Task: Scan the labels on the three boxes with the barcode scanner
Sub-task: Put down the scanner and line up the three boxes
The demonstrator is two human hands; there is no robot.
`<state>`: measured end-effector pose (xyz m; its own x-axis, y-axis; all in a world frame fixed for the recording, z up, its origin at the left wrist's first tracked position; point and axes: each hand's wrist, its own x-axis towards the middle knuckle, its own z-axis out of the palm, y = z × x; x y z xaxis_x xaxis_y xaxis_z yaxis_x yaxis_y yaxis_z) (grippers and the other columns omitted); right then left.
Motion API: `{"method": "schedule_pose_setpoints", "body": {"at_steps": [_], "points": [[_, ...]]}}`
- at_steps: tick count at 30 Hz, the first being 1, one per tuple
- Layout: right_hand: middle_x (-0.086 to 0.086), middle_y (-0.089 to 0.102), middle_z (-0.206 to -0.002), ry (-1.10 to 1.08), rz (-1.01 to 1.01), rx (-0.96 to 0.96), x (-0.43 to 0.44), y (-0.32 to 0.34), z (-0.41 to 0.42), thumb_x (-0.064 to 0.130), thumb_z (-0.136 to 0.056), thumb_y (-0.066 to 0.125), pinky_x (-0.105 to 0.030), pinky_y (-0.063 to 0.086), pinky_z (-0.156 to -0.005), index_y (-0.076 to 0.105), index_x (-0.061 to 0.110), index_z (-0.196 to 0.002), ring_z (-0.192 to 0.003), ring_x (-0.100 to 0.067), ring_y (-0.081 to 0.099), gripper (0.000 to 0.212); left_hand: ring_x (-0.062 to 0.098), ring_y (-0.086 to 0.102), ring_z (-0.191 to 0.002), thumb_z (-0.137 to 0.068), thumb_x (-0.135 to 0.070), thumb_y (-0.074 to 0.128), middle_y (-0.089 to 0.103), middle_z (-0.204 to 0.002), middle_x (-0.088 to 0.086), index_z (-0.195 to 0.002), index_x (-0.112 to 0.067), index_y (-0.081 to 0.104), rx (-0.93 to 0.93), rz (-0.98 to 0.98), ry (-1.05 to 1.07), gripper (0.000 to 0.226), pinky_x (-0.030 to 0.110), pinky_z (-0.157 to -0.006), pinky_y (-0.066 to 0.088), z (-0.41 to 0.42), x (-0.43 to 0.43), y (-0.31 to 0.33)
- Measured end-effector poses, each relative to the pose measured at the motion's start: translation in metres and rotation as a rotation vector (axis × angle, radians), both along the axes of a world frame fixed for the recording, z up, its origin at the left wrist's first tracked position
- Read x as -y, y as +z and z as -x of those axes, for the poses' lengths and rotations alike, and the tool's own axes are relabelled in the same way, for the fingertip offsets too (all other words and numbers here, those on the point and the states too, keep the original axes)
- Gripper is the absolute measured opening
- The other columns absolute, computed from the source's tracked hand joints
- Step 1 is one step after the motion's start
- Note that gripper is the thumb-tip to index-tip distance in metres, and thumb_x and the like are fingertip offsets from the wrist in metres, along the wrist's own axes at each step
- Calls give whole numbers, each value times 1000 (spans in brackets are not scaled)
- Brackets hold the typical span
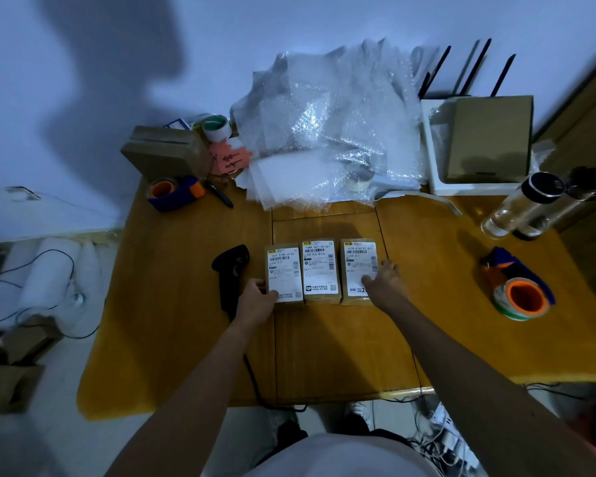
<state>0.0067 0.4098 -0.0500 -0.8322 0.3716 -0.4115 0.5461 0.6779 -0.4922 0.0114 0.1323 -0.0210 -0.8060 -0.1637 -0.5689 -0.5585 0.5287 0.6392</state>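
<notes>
Resting open hands (pixel 257 299) (pixel 384 280) on outer boxes (pixel 320 271); scanner (pixel 232 273) lies unheld, left.

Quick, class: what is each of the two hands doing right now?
Left hand: open, fingers resting on the left box, holding nothing.
Right hand: open, fingers on the right box, holding nothing.

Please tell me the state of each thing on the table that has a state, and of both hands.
barcode scanner: lying on the table, not held
left box: flat, label up
middle box: flat, label up
right box: flat, label up
left hand: fingers resting on the left box
right hand: fingers resting on the right box
glass bottle: cap on
</notes>
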Motion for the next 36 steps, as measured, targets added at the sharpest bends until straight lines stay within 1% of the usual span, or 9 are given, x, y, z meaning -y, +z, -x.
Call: {"method": "schedule_pose_setpoints", "body": {"at_steps": [6,9,12,14,17,23,31,34,36], "points": [[-23,51,-144,-96,88,114,-10,-18,0,51,-97,59,-53,58,-93,33,0,-150,-121,-40,62,77,25,60,-122,-102,-26,55,58,-142,10,-151,-11,37,28,30,-24,54,26,-74,44,-1,-2,1],[-20,60,-134,-122,128,111,-11,-23,-1,52,-97,60,-47,62,-84,41,1,-143,-111,-38,68,71,24,59,-123,-102,-27,55,57,-144,9,-152,-13,36,21,42,-30,55,25,-74,44,-2,-2,2],[-18,65,-127,-145,140,112,-12,-28,0,55,-94,62,-51,64,-80,47,6,-136,-102,-36,71,67,23,59,-121,-102,-26,54,56,-145,9,-153,-14,36,14,58,-33,55,22,-69,41,-1,-3,3],[-17,65,-126,-145,157,104,-14,-35,2,55,-94,62,-51,64,-79,49,8,-135,-102,-35,71,64,21,59,-118,-103,-24,54,55,-146,10,-154,-14,34,7,59,-38,56,20,-65,42,0,-4,3],[-16,67,-124,-145,154,103,-13,-36,4,55,-93,62,-50,64,-78,51,9,-132,-101,-34,72,61,27,59,-123,-103,-21,55,51,-149,12,-156,-13,32,10,54,-36,58,26,-73,51,2,-5,3],[-18,62,-130,-126,116,108,-12,-30,4,51,-97,58,-53,62,-85,45,7,-138,-110,-37,68,62,28,57,-127,-103,-19,55,51,-150,13,-155,-12,33,-9,49,-45,57,27,-81,45,5,-9,4],[-17,63,-127,-96,109,71,-19,-30,2,45,-97,58,-50,62,-84,48,8,-134,-108,-34,68,54,26,59,-123,-102,-19,56,54,-147,11,-154,-12,35,-4,31,-77,57,20,-67,46,7,-13,4],[-17,61,-129,-101,85,78,-23,-29,3,47,-96,58,-52,61,-87,48,9,-136,-110,-35,66,56,26,59,-124,-101,-18,57,54,-147,11,-154,-12,36,-3,25,-91,57,25,-76,47,8,-17,4],[-18,61,-129,-107,79,79,-26,-30,3,47,-97,58,-53,60,-88,47,8,-136,-111,-37,66,56,24,61,-117,-102,-18,56,56,-145,10,-154,-13,36,-6,28,-107,56,24,-70,46,8,-21,4]]}}
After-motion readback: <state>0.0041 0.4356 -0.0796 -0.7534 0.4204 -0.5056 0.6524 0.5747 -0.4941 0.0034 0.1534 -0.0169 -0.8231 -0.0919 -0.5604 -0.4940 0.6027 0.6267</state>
